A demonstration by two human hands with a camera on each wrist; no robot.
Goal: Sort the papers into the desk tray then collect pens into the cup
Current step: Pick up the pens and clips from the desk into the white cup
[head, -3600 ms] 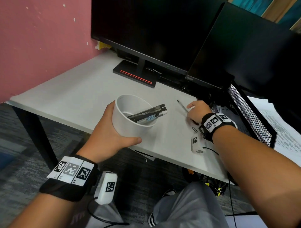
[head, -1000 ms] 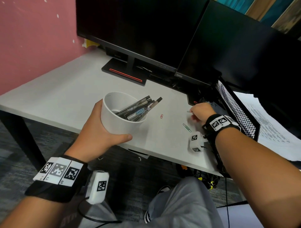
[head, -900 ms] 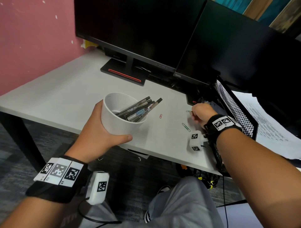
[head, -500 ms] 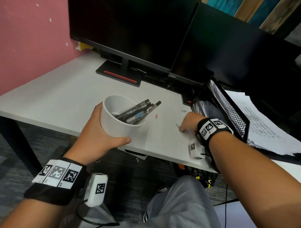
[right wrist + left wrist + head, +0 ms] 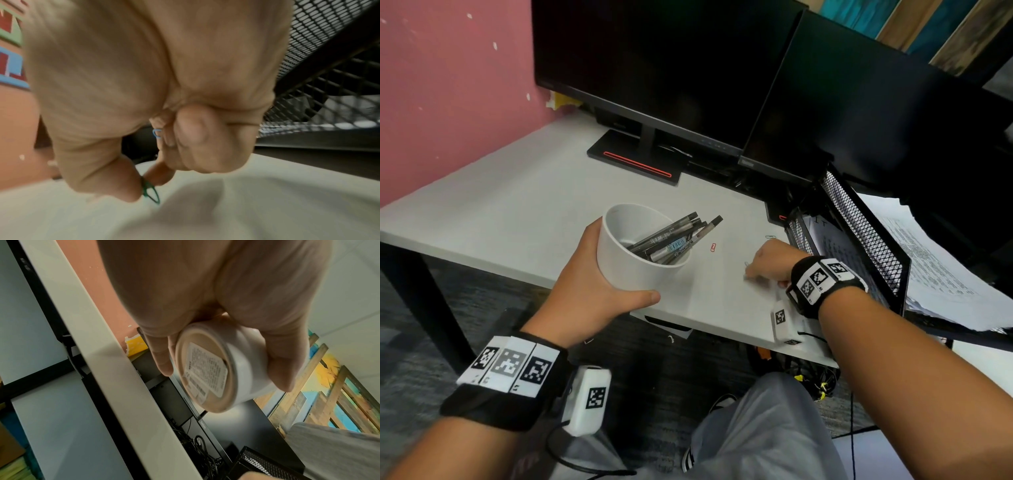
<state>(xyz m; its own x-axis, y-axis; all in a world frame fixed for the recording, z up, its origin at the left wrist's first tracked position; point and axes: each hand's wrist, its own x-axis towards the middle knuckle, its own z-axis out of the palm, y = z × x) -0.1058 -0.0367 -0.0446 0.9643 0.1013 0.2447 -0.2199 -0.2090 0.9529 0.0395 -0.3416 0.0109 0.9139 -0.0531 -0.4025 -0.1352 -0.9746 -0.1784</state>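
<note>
My left grip wraps the cup, held tilted off the worktop's near edge; my right grip pinches a green clip between thumb and forefinger, with a blue clip tucked in the curled fingers. Only the right wrist view shows those colours; the head view hides them behind the knuckles. The left wrist view alone shows the label under the cup. A second ago the green clip lay loose on the worktop. The cup holds the pens; the tray at the right edge holds papers. A red clip lies between cup and hand.
</note>
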